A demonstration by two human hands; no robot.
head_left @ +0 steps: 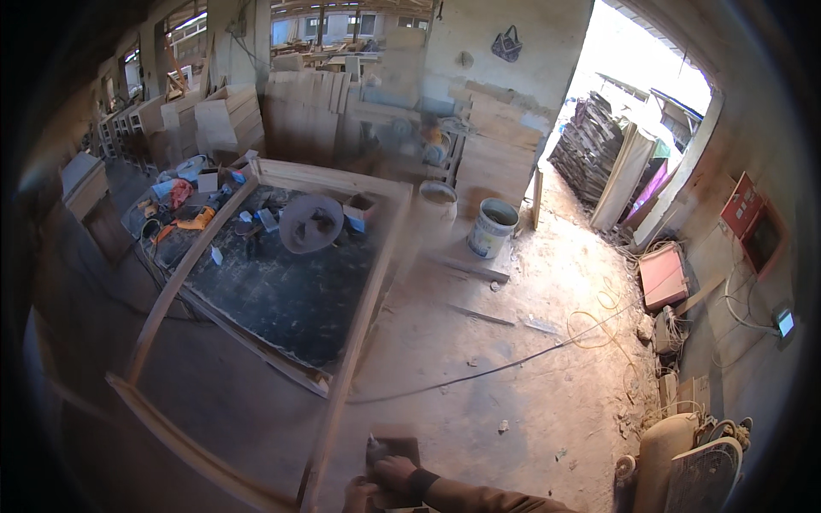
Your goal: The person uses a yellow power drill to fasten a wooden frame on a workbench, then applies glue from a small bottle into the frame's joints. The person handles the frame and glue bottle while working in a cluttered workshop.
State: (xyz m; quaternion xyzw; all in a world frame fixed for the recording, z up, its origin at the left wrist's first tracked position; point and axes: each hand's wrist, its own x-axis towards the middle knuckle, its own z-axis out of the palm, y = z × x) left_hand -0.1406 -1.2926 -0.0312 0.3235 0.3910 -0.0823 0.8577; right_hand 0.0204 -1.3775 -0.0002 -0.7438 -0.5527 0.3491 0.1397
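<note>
At the lower edge, my right hand [395, 473] comes in from a brown sleeve with its fingers closed. A small thing with a pale pointed tip [373, 442] juts out just past those fingers; its body is blurred and covered. Beside and under the hand is a dark brown flat piece [405, 448]. My left hand [359, 494] is close by on the left, fingers curled and partly cut off by the picture's edge; what it grips is hidden. Left of both hands runs the long side rail of a large wooden frame [359, 342], which rests over a dark-topped table [291, 299].
On the table lie a wide round grey hat [311, 224], an orange power tool [197, 221] and scattered small items. Buckets [493, 229] stand beyond the frame. A cable [479, 374] crosses the dusty floor. Machinery [684, 457] stands at lower right; boards lean at the back.
</note>
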